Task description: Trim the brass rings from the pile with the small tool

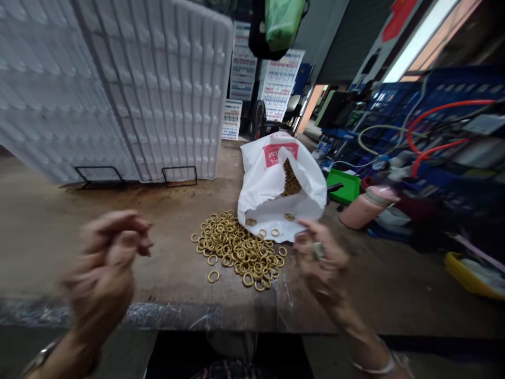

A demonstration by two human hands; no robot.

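Observation:
A heap of brass-coloured rings [240,247] lies on the table in front of a white sack [260,179]. The sack rests on its side, mouth towards me, with more rings inside and a few on its lower lip. Left of the heap, my left hand [106,263] is raised with fingers curled and thumb against them. It is blurred, and anything inside is hidden. My right hand [321,258] is at the sack's right front corner, thumb and forefinger closed together. A small pale patch shows at its fingers, too smeared to name; whether it touches the sack I cannot tell.
Tall ribbed white trays [165,89] stand on edge at the back left, held by black wire stands [179,176]. To the right are a pink bottle [366,205], a green tray [343,185] and a yellow container [471,276]. The table's front edge [177,315] runs before me.

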